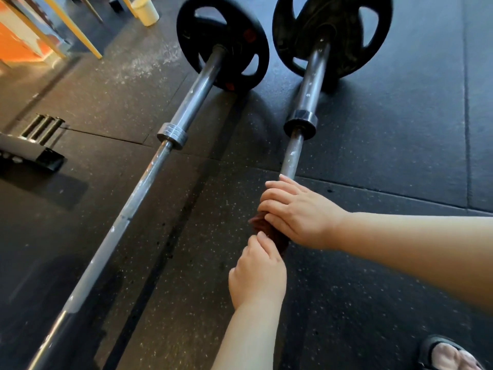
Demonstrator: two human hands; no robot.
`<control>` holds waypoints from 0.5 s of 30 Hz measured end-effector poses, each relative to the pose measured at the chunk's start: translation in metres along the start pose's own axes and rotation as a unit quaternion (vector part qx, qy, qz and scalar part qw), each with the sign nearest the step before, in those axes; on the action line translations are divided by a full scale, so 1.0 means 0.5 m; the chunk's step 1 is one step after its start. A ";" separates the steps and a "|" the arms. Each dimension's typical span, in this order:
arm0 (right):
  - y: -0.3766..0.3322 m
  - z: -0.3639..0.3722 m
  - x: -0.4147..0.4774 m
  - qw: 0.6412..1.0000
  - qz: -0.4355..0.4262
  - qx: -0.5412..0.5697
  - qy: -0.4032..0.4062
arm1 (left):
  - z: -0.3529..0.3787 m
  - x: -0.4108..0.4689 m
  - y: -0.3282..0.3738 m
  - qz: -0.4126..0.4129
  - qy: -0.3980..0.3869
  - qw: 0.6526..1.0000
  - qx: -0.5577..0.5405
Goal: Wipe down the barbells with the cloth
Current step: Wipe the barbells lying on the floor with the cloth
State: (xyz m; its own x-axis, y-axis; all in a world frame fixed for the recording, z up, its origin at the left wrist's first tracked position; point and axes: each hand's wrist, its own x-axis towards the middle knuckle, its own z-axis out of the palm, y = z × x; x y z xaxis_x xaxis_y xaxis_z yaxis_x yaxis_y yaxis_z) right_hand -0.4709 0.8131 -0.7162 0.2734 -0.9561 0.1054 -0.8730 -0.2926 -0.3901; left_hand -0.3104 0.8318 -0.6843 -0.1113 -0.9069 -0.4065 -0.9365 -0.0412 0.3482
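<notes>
Now I have the right hand (298, 212) curled over the cloth (269, 231), pressing it down on the bar of the right barbell (293, 153). The left hand (257, 273) sits just below it and pinches the loose end of the cloth with its fingertips. The dark red cloth is wrapped round the bar, between the two hands. Further up I see white spots on this bar, up to the collar (300, 124) and the black plate (344, 54), so I think that part is not wiped yet. The left barbell (149, 180) lies beside it on the floor (373, 145), spotty too. I guess most of the job is left.
</notes>
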 end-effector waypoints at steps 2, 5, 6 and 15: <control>-0.022 0.013 -0.003 0.999 0.038 0.031 0.012 | 0.001 0.009 0.000 0.011 0.004 0.999 0.037; -0.034 0.021 -0.010 0.998 0.029 0.047 0.013 | -0.002 0.013 0.010 0.011 0.031 0.997 0.068; -0.024 0.011 -0.008 0.999 0.014 0.042 -0.001 | -0.002 0.012 0.010 0.013 0.032 0.997 0.067; -0.033 0.022 -0.021 0.998 0.025 0.050 0.023 | 0.003 0.012 0.002 0.004 0.013 1.000 0.020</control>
State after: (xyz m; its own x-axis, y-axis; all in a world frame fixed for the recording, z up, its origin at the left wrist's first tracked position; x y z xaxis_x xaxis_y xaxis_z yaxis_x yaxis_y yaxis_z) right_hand -0.4549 0.8280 -0.7207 0.2106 -0.9696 0.1242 -0.8400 -0.2445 -0.4844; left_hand -0.3125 0.8270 -0.6876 -0.1119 -0.9174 -0.3820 -0.9484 -0.0163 0.3168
